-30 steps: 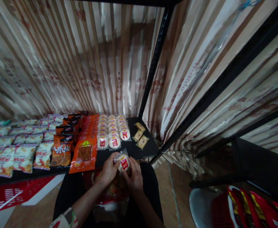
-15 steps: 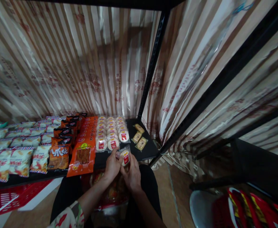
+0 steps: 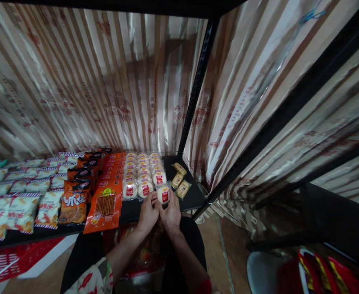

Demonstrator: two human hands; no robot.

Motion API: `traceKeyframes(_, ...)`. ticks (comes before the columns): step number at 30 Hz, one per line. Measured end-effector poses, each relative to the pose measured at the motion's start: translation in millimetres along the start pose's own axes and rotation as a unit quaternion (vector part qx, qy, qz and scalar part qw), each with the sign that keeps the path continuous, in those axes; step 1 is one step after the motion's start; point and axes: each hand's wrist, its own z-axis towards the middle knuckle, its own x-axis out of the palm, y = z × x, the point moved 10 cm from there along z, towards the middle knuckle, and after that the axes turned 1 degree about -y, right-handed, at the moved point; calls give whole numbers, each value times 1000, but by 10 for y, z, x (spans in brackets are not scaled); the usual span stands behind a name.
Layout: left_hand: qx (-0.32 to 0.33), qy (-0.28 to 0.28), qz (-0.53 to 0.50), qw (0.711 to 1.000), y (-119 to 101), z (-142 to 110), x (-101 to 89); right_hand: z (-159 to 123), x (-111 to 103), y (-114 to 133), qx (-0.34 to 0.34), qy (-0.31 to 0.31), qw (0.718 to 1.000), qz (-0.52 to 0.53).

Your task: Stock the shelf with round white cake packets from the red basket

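Round packet: a clear-wrapped white disc with a red and yellow label [image 3: 163, 195] sits between my fingertips, label up, at the near end of the right-hand column. I cannot tell whether its underside bears on the shelf [image 3: 194, 203].
Left hand [image 3: 148, 214]: closed on the wrapper's near-left edge, fingers bent.
Right hand [image 3: 171, 214]: grasping the same wrapper, thumb at the near edge, fingers along the right side.
Change: I log the packet as having moved forward from nearer the lap to this column's end. In my judgement, the column is now about level with its neighbours at the near end.
Matching packets [image 3: 129, 190]: three columns, overlapping front to back, just beyond and to the left of the hands.
Yellow packets [image 3: 183, 189]: three, loosely placed, just beyond and to the right of the right hand.
Orange stick packet [image 3: 105, 204]: flat, left of the left hand, its near end past the shelf edge.
Brown-orange bag [image 3: 73, 204]: farther left, beside the white snack bags [image 3: 23, 212].
Red basket [image 3: 14, 261]: low, well left of both hands.
Curtain [image 3: 121, 81]: pleated, behind the goods, beyond the hands.
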Motion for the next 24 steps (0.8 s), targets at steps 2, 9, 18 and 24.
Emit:
traceKeyframes(2, 9, 6, 10, 1000, 13, 19, 4, 44, 31, -3, 3, 3, 1000, -6)
traceKeyframes(9, 10, 2, 78, 997, 26, 123, -26, 165, 163, -11, 9, 12, 1000, -20)
traceKeyframes(18, 5, 21, 125, 992, 36, 180, -21, 286, 177, 43, 15, -1, 999, -38)
traceKeyframes(24, -6, 25, 132, 991, 118, 187, -36, 337, 271, -11, 28, -5, 998, -55)
